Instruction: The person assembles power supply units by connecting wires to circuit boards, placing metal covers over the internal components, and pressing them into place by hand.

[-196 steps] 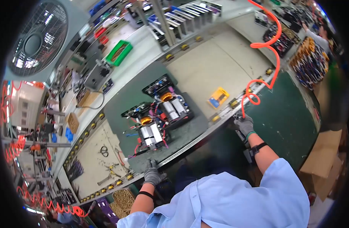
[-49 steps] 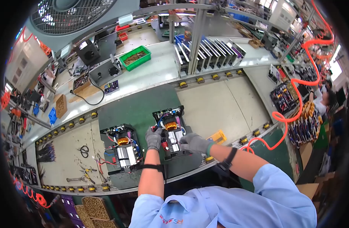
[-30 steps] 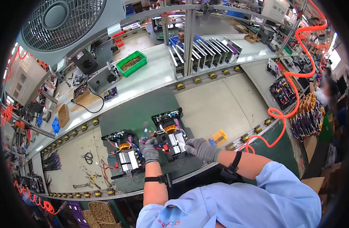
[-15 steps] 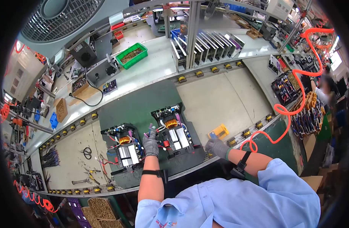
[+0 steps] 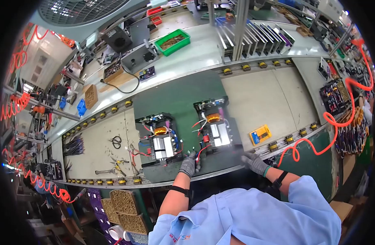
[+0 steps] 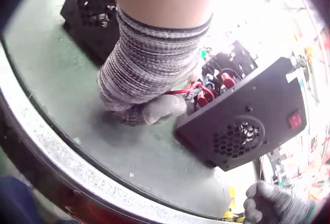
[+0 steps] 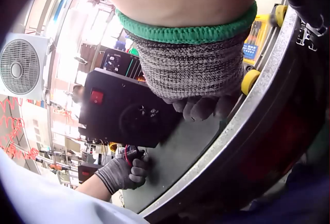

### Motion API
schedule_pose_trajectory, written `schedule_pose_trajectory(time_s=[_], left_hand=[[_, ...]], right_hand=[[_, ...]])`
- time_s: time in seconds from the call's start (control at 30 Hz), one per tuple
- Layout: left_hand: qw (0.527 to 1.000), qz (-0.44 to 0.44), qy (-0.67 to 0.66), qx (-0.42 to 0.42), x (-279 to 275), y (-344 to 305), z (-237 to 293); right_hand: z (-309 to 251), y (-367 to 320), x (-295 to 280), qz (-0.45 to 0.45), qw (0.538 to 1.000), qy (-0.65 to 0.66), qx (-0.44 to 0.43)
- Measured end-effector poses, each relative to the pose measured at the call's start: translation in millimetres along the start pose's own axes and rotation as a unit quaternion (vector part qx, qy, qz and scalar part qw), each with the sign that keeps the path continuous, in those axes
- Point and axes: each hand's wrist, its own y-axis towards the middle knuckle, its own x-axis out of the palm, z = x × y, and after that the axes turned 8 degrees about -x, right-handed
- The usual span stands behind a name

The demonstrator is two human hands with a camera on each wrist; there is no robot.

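Observation:
Two open black electronic units stand on a dark green pallet (image 5: 175, 102): the left unit (image 5: 161, 141) and the right unit (image 5: 216, 130). My gloved left hand (image 5: 191, 163) pinches a red wire (image 6: 188, 87) that runs from the right unit (image 6: 247, 115), close to its near corner. My gloved right hand (image 5: 254, 162) sits at the pallet's front right edge, fingers (image 7: 201, 108) curled down onto it beside the conveyor rail. The right wrist view shows the right unit's vented black end (image 7: 129, 113) and the left hand (image 7: 126, 172) with the wire.
A yellow meter (image 5: 260, 134) lies on the belt right of the pallet. Scissors (image 5: 116, 141) and pliers (image 5: 110, 169) lie to its left. An orange coiled hose (image 5: 330, 122) hangs at the right. A green bin (image 5: 172, 42) and racks stand on the far bench.
My left hand came back from over the units to the pallet's near edge, drawing the red wire with it. My right hand has stayed by the front right edge.

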Motion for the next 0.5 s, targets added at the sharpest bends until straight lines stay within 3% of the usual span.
schedule_pose_trajectory(time_s=[0.07, 0.13, 0.2, 0.27, 0.3, 0.33, 0.37, 0.4, 0.43, 0.47, 0.5], left_hand=[[1.000, -0.016, -0.024, -0.012, -14.9, -15.0, -5.2], [0.994, -0.084, -0.052, -0.040, -28.2, -46.5, -7.0], [0.997, -0.069, -0.032, -0.002, -47.1, -91.1, -13.7], [0.985, 0.006, 0.105, 0.134, -74.7, -131.0, -17.6], [0.973, 0.053, 0.151, 0.166, -90.4, -153.6, -14.2], [0.955, 0.100, 0.198, 0.197, -109.2, -168.4, -10.8], [0.887, 0.183, 0.260, 0.335, -133.5, -167.0, -13.9], [0.789, 0.260, 0.311, 0.463, -153.5, -163.8, -13.8], [0.803, 0.284, 0.325, 0.412, -152.4, -193.1, 7.5], [0.762, 0.299, 0.317, 0.479, -165.4, -185.0, 13.6], [0.668, 0.322, 0.408, 0.533, -153.8, -214.4, 35.5]], right_hand=[[2.0, 0.4, 0.3, -0.008, 1.000, -0.006, -0.014], [-0.4, -0.1, 2.9, 0.046, 0.999, -0.009, 0.002], [-22.2, -7.5, 4.1, 0.074, 0.997, -0.024, 0.003], [-26.5, -12.1, -6.1, 0.121, 0.989, -0.082, 0.040], [-18.2, -11.2, -12.1, 0.169, 0.963, -0.204, 0.041], [-29.6, -13.7, -8.8, 0.172, 0.962, -0.207, 0.040], [-58.0, -23.4, -4.3, 0.156, 0.944, -0.285, 0.063], [-88.3, -34.4, 2.0, 0.140, 0.918, -0.361, 0.087], [-120.5, -44.5, 17.9, 0.100, 0.903, -0.415, 0.036], [-130.7, -43.7, 34.4, 0.107, 0.902, -0.417, 0.037], [-138.9, -43.1, 50.1, 0.069, 0.912, -0.404, -0.025]])
